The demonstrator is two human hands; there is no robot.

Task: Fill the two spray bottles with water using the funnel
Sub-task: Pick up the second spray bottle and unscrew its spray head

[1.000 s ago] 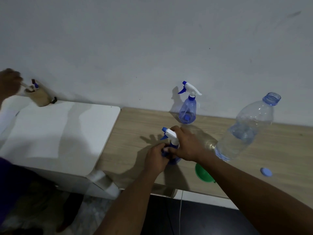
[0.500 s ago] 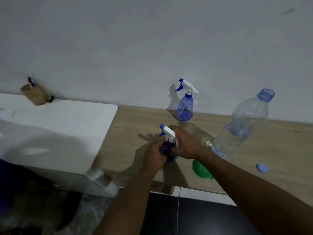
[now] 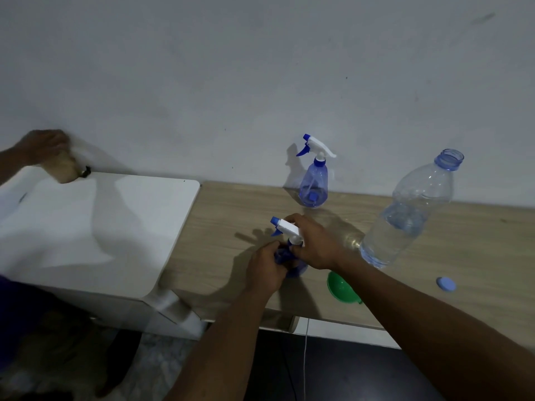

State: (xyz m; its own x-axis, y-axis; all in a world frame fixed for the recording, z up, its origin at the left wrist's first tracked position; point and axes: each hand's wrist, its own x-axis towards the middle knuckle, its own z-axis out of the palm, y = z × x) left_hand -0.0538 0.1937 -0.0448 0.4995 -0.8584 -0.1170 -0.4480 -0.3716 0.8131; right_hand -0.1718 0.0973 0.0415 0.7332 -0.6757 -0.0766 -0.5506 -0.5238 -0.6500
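Observation:
A small blue spray bottle [image 3: 295, 269] stands near the front of the wooden table [image 3: 231, 215]. My left hand [image 3: 267, 267] grips its body from the left. My right hand [image 3: 314, 244] grips its white and blue trigger head [image 3: 285, 227] at the neck. A second blue spray bottle [image 3: 314, 180] with its head on stands by the wall. The green funnel [image 3: 341, 287] lies on its side near the table's front edge, just right of my hands. A large clear water bottle [image 3: 411, 212], uncapped and partly full, stands to the right.
The blue bottle cap [image 3: 445, 284] lies on the table at the right. A white cabinet top [image 3: 95, 227] adjoins the table on the left. Another person's hand [image 3: 43, 146] is on a brown cup [image 3: 66, 172] at its back corner.
My hands stay on the near spray bottle with little movement. Another person's hand has come back to the brown cup at the far left.

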